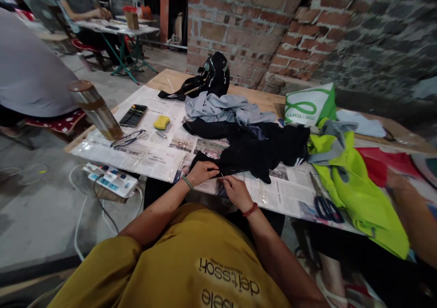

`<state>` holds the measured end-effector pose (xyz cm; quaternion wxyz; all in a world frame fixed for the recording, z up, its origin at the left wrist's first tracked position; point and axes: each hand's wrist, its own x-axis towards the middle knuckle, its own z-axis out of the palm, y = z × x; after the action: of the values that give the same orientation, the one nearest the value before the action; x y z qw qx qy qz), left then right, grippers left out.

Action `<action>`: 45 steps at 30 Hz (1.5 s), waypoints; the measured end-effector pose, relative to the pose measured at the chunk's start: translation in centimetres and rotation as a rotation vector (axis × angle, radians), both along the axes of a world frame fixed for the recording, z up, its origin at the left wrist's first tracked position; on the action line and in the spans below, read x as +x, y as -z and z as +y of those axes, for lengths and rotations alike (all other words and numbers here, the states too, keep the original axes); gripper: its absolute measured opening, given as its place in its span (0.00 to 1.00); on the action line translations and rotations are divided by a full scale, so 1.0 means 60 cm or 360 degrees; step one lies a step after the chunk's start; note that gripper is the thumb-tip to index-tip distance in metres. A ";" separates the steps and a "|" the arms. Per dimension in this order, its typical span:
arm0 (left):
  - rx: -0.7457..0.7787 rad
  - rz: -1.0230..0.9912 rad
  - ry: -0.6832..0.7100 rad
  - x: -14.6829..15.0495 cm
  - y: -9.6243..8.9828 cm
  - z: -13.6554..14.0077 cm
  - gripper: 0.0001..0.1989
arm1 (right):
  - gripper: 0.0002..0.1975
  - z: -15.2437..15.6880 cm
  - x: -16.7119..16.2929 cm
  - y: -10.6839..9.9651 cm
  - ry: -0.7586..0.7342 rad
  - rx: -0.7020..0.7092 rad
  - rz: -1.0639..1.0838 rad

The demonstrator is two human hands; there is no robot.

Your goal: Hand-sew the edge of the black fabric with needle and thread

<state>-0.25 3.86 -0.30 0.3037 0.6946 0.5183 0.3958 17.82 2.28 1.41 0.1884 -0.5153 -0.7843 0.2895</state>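
Observation:
A black garment (pixel 262 146) lies spread over the newspaper-covered table, and its near edge reaches my hands. My left hand (pixel 202 173), with a green bracelet at the wrist, pinches that edge between closed fingers. Close beside it on the right, my right hand (pixel 237 192) has thumb and fingertips pinched together on a thin, shiny needle (pixel 222 175). Whether thread runs from the needle is too small to make out. Behind the black garment lies a crumpled grey garment (pixel 225 108).
Left on the newspaper (pixel 136 155) are a steel flask (pixel 97 110), phone (pixel 134 115), glasses (pixel 128 138) and yellow sponge (pixel 161 122). Scissors (pixel 326 203) and a neon vest (pixel 355 185) lie right, near another person's arm (pixel 411 208). A power strip (pixel 112 180) hangs at the left edge.

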 end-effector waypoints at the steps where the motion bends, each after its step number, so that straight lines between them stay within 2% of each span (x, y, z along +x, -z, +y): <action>1: 0.0001 -0.0007 0.0002 0.000 0.000 0.000 0.07 | 0.12 0.001 0.000 0.002 -0.0005 0.0004 -0.0015; 12: 0.0031 -0.0026 0.0033 -0.001 -0.001 -0.001 0.06 | 0.13 0.002 -0.005 0.006 0.0036 0.0050 -0.0089; 30: 0.0028 -0.0011 0.0000 0.001 -0.003 -0.001 0.07 | 0.11 -0.005 -0.004 0.009 0.0074 0.0065 0.0026; 39: 0.0007 0.0013 0.0037 -0.001 -0.005 -0.002 0.06 | 0.13 0.004 -0.015 0.009 0.0078 0.0165 -0.0157; 45: 0.0087 0.0023 0.0104 -0.003 -0.004 -0.001 0.06 | 0.12 0.003 -0.022 0.020 0.0060 0.0268 -0.0305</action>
<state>-0.43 3.81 -0.06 0.2936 0.7219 0.4865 0.3949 16.51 2.49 0.21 0.1607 -0.5377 -0.8104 0.1684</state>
